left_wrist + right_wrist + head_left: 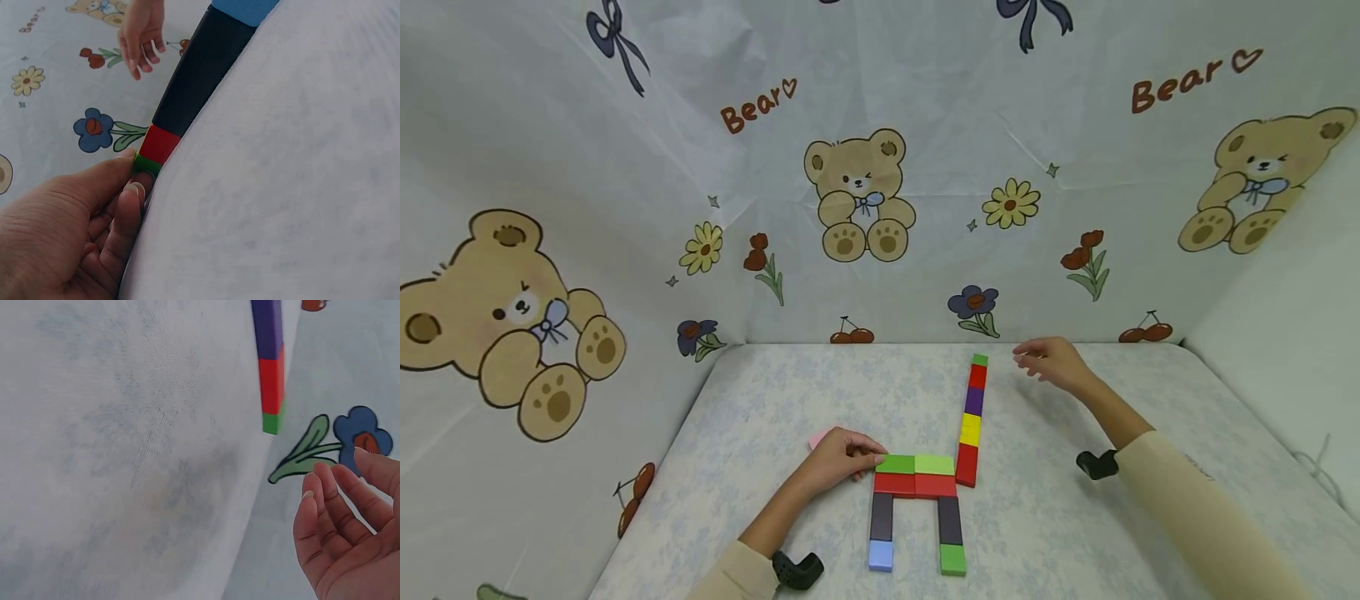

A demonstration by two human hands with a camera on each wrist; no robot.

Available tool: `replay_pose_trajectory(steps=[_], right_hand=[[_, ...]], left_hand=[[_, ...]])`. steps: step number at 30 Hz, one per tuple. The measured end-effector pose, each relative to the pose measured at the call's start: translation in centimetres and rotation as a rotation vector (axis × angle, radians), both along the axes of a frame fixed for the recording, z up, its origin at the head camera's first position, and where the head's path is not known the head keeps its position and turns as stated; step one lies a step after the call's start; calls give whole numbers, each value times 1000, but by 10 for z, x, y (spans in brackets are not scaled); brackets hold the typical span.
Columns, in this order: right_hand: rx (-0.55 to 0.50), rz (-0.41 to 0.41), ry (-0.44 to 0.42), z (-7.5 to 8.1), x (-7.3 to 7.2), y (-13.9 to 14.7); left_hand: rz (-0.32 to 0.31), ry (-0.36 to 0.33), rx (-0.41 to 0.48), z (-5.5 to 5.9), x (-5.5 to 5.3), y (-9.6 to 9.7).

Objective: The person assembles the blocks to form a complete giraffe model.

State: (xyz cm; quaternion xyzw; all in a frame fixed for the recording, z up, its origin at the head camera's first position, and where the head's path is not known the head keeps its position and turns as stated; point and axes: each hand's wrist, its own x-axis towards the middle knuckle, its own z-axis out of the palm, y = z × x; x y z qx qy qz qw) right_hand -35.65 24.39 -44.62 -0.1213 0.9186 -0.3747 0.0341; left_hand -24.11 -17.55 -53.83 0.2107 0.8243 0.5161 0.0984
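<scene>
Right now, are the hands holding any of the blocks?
The left hand touches the end of the green block with its fingers, not lifting it. The right hand hovers open and holds nothing.

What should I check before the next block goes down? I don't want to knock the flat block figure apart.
1. Left hand steadies the figure: ok, its fingertips touch the dark green block at the figure's left end.
2. Right hand free: ok, open and holding nothing, hovering beside the small green block that tops the long column.
3. Column joined to the body: ok, its bottom red block touches the red row.
4. Two legs in place: ok, ending in a blue block and a green one.
5. Pink block reachable: cannot tell, mostly hidden behind the left hand.
</scene>
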Motion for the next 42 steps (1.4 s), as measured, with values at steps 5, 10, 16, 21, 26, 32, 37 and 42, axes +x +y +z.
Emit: replay_pose_trajectory(steps=[5,10,16,21,26,32,37,42], right_hand=[[32,4,63,9,27,15],[57,9,95,15,56,28],[80,14,158,27,91,38],[86,16,181,28,118,50],[116,-22,184,23,142,68],[198,-59,192,15,158,95],[236,36,249,3,167,123],[241,139,227,-12,174,142]], left_hand=[[1,2,7,0,0,0],[-5,-3,18,2,1,-1],[-9,-15,41,6,2,-1],[-4,-6,34,6,4,-1],[-8,-20,19,5,5,0],[5,-11,32,0,3,1],[1,-20,34,-1,2,1],[16,-2,2,-1,2,0]])
